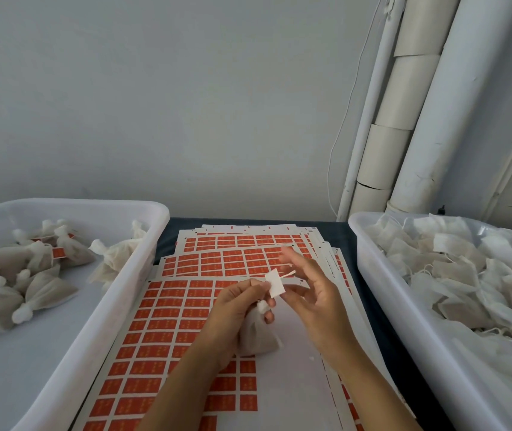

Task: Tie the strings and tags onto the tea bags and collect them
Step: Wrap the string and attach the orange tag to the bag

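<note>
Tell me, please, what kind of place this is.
Probably a small hand-packing workshop for tea. A bin of untied tea bags stands on the right, a bin of tied bags on the left, and sheets of orange tags cover the table.

Two forearms enter from the bottom of the frame, both bare to the edge of the picture; no sleeve, cuff or glove shows. Left hand [236, 301] at centre, right hand [314, 293] just right of it. No ring, watch, bracelet or band visible on either wrist or on the fingers [286, 255]. Nails short and unpainted where they can be made out.
</note>
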Demonstrator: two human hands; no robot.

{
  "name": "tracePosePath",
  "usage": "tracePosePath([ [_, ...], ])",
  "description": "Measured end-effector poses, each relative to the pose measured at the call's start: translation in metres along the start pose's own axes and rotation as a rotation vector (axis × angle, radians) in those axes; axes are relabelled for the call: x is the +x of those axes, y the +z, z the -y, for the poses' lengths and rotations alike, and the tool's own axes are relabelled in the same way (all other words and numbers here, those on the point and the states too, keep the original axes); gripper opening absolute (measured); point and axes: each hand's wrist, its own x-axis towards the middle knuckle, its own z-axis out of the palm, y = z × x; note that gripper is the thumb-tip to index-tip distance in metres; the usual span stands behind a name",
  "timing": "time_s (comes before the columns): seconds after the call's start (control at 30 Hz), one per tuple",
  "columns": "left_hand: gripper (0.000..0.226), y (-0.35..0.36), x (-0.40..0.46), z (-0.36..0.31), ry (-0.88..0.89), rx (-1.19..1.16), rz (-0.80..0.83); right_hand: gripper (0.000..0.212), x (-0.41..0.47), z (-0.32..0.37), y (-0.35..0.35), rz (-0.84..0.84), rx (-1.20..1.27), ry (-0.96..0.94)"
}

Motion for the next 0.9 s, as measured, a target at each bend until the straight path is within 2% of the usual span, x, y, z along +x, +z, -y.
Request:
tracePosePath([
  [0.07, 0.024, 0.000, 0.000, 0.000, -0.003, -0.013, -0.021, 0.045, 0.000, 0.002, -0.001, -0.019, -0.060, -0.087],
  [0.13, 0.026, 0.000, 0.001, 0.000, 0.003, -0.001, -0.031, 0.030, 0.000, 0.003, -0.003, -0.032, -0.132, -0.163],
  [0.27, 0.025, 0.001, 0.001, 0.000, 0.010, 0.025, -0.021, 0.008, 0.001, 0.001, -0.010, -0.033, -0.176, -0.157],
  [0.47, 0.016, 0.001, 0.001, 0.001, 0.021, -0.003, -0.019, 0.007, 0.003, -0.004, -0.017, 0.004, -0.053, -0.100],
  [0.63, 0.015, 0.003, -0.001, 0.000, 0.099, 0.052, -0.018, 0.010, 0.003, -0.005, -0.016, 0.002, 0.037, -0.029],
  [0.9, 0.015, 0.006, 0.000, 0.002, 0.162, 0.193, -0.019, 0.001, 0.003, -0.012, -0.009, -0.051, -0.001, 0.067],
])
